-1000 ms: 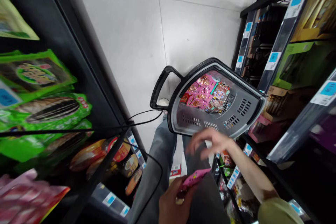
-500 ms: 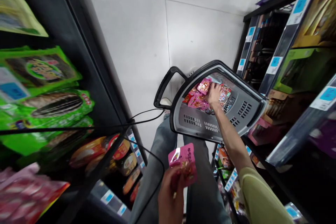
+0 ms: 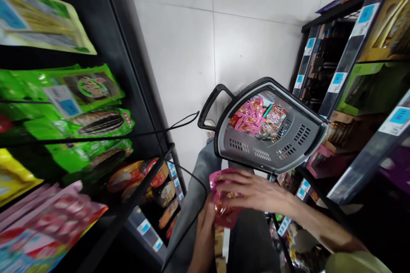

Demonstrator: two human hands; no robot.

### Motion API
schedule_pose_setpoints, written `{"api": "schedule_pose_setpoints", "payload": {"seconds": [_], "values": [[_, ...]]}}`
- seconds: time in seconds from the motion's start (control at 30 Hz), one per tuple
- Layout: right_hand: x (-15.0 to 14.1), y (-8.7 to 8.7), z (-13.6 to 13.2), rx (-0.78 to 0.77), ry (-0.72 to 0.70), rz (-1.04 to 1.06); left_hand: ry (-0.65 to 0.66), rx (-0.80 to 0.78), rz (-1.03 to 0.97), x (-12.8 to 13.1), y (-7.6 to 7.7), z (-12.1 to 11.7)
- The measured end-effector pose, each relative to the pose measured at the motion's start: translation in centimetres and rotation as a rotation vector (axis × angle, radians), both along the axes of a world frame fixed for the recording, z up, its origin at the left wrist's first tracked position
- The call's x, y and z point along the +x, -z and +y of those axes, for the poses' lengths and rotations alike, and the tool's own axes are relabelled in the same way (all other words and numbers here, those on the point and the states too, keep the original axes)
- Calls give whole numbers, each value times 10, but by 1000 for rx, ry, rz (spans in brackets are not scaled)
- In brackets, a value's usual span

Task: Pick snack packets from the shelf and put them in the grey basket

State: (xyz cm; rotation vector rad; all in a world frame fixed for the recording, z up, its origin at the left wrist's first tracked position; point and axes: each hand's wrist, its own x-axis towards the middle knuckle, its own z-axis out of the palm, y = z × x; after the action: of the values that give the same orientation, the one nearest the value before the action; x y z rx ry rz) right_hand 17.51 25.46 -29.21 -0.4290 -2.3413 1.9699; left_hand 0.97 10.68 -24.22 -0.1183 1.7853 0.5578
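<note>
My left hand [image 3: 206, 221] is closed on a shiny pink snack packet [image 3: 226, 216], held low in front of my legs. Over the top of that packet lies my right hand [image 3: 245, 188], its fingers stretched out and a little apart; whether they grip it I cannot tell. Just beyond, a grey plastic shopping basket [image 3: 267, 151] stands tilted in view. Several similar pink packets [image 3: 251, 116] lie inside it, beside a packet with red and white print [image 3: 274, 116].
Black shelving on the left carries green seed bags [image 3: 99, 123] and pink candy bags [image 3: 60, 217]. Shelves with blue price tags [image 3: 338, 82] line the right. The basket's black handle [image 3: 209, 104] sticks out leftward. A dark cable [image 3: 195, 177] hangs across the lower left.
My right hand has come out of the basket and moved down and left onto the pink packet in my left hand. The view has shifted slightly, with more of the left shelf showing.
</note>
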Motion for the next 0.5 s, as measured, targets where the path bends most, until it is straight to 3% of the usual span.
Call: {"api": "schedule_pose_setpoints", "payload": {"seconds": [0.07,0.13,0.23,0.3,0.37,0.43,0.5], "values": [[0,-9,-2,14,-74,36,-18,-64,-108,-3,-2,-3],[5,-7,1,-33,-73,37,-50,-152,-133,-5,-4,-4],[16,22,13,-210,45,13,-83,-211,-115,-2,-6,-4],[22,65,23,-323,240,-49,-90,-188,-137,3,-7,-3],[29,124,32,-320,515,-216,-76,-142,-139,8,-8,-3],[37,191,41,-179,793,-569,-43,-115,-95,13,-8,-6],[43,251,46,2,907,-965,-41,-113,-46,17,-6,-11]]}}
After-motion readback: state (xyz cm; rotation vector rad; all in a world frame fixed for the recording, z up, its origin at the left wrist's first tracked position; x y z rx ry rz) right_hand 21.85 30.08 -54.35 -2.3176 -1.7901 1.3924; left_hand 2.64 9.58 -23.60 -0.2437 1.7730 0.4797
